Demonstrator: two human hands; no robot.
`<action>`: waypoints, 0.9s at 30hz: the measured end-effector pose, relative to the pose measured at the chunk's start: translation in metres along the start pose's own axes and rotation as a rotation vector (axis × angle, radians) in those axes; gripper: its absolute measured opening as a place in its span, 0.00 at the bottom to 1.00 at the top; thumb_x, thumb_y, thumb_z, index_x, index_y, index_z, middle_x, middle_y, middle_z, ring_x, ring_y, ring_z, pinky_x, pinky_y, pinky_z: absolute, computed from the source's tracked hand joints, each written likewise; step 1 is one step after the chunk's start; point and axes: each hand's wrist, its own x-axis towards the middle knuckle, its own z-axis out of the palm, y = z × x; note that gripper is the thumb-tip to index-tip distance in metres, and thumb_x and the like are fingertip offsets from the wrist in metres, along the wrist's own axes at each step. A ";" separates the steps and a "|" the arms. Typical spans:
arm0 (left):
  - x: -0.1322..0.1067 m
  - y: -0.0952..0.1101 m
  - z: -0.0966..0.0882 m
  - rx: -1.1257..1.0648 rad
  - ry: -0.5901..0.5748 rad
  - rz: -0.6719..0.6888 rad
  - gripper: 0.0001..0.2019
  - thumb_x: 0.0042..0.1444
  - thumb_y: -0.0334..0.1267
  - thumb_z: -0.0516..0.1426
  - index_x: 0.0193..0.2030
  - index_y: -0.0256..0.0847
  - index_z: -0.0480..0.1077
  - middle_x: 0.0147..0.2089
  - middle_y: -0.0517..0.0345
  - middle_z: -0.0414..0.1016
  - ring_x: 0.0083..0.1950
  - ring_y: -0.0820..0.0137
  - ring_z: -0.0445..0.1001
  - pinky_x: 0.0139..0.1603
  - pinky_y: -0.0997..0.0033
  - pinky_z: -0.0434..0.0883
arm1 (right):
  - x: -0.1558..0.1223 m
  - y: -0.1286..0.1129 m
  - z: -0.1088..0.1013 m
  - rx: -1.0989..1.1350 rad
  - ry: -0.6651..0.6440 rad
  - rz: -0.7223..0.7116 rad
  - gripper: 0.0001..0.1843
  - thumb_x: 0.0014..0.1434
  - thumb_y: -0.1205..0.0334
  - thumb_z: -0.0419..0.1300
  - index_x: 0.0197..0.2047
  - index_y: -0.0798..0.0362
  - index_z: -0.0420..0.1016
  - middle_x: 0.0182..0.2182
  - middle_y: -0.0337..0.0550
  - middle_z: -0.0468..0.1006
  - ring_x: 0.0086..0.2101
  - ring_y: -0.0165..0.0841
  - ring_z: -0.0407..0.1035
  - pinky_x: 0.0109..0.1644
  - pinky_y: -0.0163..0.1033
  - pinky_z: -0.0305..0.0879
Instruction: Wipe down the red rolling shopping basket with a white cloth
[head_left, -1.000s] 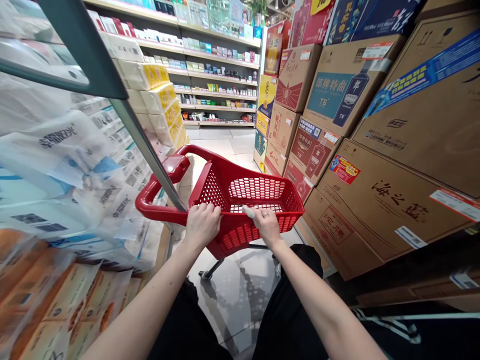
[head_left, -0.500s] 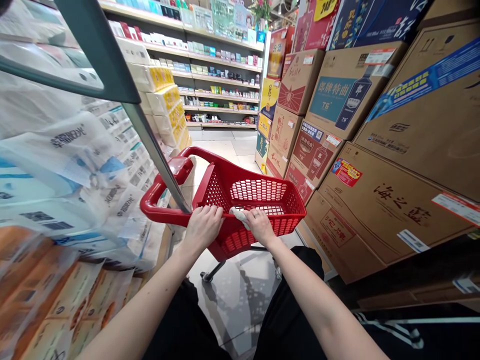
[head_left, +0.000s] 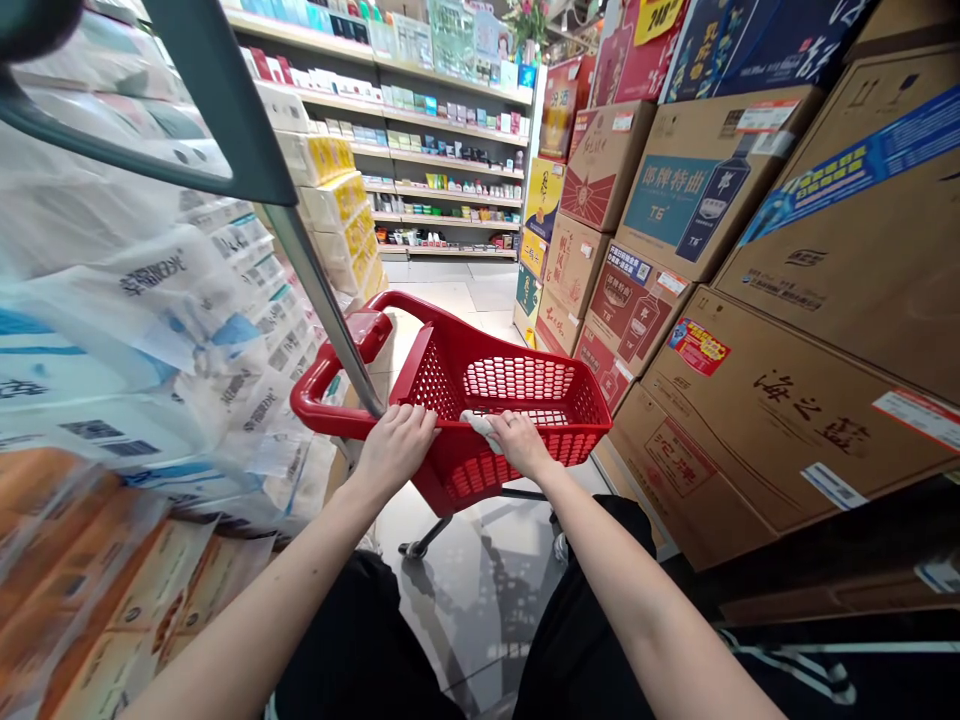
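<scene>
A red plastic shopping cart stands sideways before me, with a perforated basket and a thick looped handle on its left. My left hand has its fingers curled over the near rim, close to where the handle joins the basket. Farther right on the same rim, my right hand presses a crumpled whitish cloth between its fingers and the plastic. A metal pole topped by a dark grey plastic frame rises past the handle, left of my left hand.
Packs of tissue are piled high at the left, with orange packages below. Stacked cardboard cartons form the right side. Shelves of small boxed goods stand at the back. A pale tiled floor lies under the cart.
My left hand has slid a little left along the rim, toward the handle. My right hand stays on the cloth at nearly the same spot. The view has shifted slightly.
</scene>
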 end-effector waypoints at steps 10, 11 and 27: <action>-0.003 0.000 -0.003 -0.027 -0.046 -0.028 0.12 0.61 0.31 0.45 0.41 0.35 0.69 0.34 0.45 0.68 0.40 0.58 0.67 0.45 0.58 0.61 | 0.006 0.004 0.002 0.010 0.026 -0.050 0.17 0.63 0.59 0.55 0.55 0.47 0.65 0.38 0.42 0.70 0.40 0.33 0.64 0.46 0.40 0.62; -0.003 0.002 -0.003 -0.043 -0.043 -0.027 0.13 0.61 0.31 0.44 0.43 0.35 0.69 0.34 0.45 0.69 0.40 0.58 0.67 0.45 0.58 0.61 | 0.007 0.006 0.002 0.013 0.029 -0.050 0.16 0.63 0.60 0.55 0.55 0.47 0.66 0.38 0.42 0.70 0.40 0.33 0.64 0.47 0.40 0.62; 0.012 0.019 -0.007 0.048 -0.099 0.069 0.13 0.61 0.27 0.41 0.41 0.32 0.66 0.34 0.46 0.68 0.35 0.61 0.65 0.37 0.62 0.58 | 0.027 -0.034 0.008 0.124 0.211 0.002 0.20 0.67 0.58 0.49 0.61 0.47 0.62 0.48 0.45 0.72 0.48 0.32 0.64 0.56 0.40 0.58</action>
